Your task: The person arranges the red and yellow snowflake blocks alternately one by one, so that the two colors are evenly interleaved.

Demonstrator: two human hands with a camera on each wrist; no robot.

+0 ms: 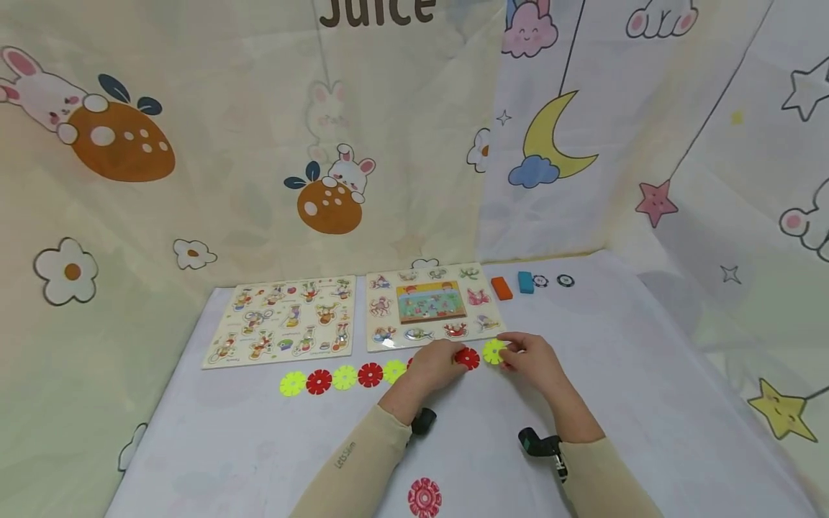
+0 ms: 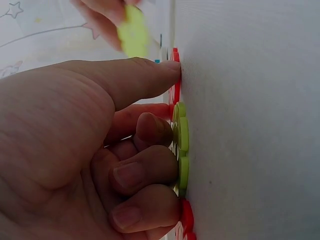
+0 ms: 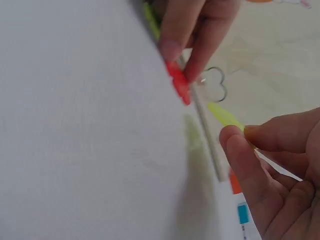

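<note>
Between the thumb and fingertips of my right hand (image 1: pixel 532 360) is a yellow-green snowflake building disc (image 1: pixel 494 352), pinched by its edge. The right wrist view shows that disc (image 3: pixel 225 116) raised off the table and tilted. My left hand (image 1: pixel 439 368) holds a red snowflake disc (image 1: pixel 468 358) at the right end of a row, its thumb and index finger on the edges. The left hand's other fingers are curled over a yellow-green disc (image 2: pixel 182 145) in the row. Leftward the row alternates, with a red disc (image 1: pixel 370 374) and a yellow-green disc (image 1: pixel 293 383); part is hidden under the left hand.
Behind the row lie two picture puzzle boards, a left board (image 1: pixel 291 316) and a right board (image 1: pixel 432 334). To their right are an orange block (image 1: pixel 501 288), a blue block (image 1: pixel 525 282) and two small round pieces. A patterned red disc (image 1: pixel 424 497) lies near the front.
</note>
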